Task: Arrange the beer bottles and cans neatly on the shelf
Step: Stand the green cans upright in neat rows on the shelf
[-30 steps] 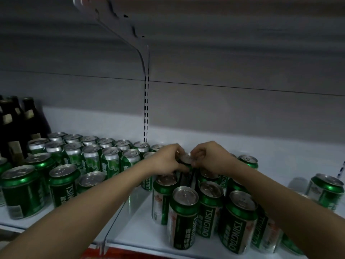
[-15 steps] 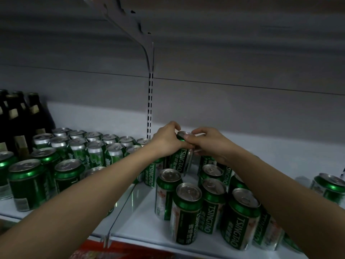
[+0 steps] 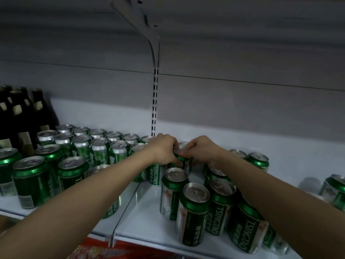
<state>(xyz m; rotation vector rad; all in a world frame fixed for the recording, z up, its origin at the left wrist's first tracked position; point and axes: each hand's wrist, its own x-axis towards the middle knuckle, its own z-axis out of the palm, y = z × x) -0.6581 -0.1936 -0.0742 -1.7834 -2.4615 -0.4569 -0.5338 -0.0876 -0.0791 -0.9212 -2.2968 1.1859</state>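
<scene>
Both hands meet on one green Tsingtao can [image 3: 180,153] near the back of the white shelf [image 3: 149,217]. My left hand [image 3: 162,150] curls round its left side and my right hand [image 3: 201,150] grips its top rim from the right. Its lower body is hidden by my fingers and by nearer cans. A loose cluster of green cans [image 3: 194,214] stands in front of it, under my right forearm. Neat rows of silver-topped cans [image 3: 97,144] fill the shelf to the left.
Dark beer bottles [image 3: 22,116] stand at the far left behind larger green cans [image 3: 31,182]. Another can [image 3: 334,191] stands at the right edge. A slotted upright [image 3: 155,101] and bracket rise behind my hands. Red packaging [image 3: 104,249] shows below the shelf edge.
The can held by both hands was lifted half a second ago and now sits lower and farther back, with both hands still gripping it.
</scene>
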